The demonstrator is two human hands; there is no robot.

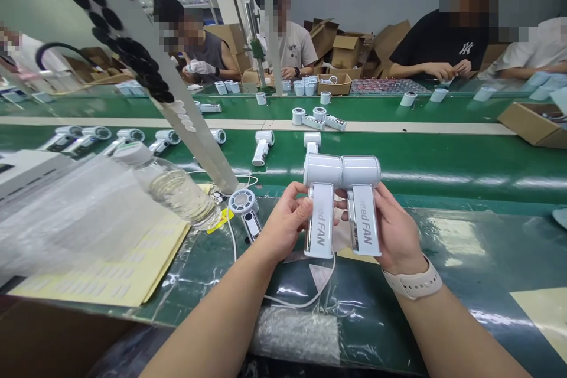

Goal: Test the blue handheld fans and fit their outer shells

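Two light blue handheld fans are held up side by side above the bench, their round heads touching and the printed word "FAN" on both handles. My left hand (290,221) is closed around the handle of the left handheld fan (319,218). Around the right handheld fan (364,218) my right hand (398,230) is wrapped, with a pale watch strap on that wrist. Some fingers are hidden behind the handles. Another handheld fan (243,204) rests near my left forearm. A white cable (305,304) loops on the bench below the held fans.
A slanted metal post (195,124) with round stickers rises at left. Beside it lie a clear bottle (177,189), plastic bags (66,212) and yellow sticker sheets (146,283). Several fans line the green conveyor (420,159). Co-workers sit across it. An open carton (531,127) stands right.
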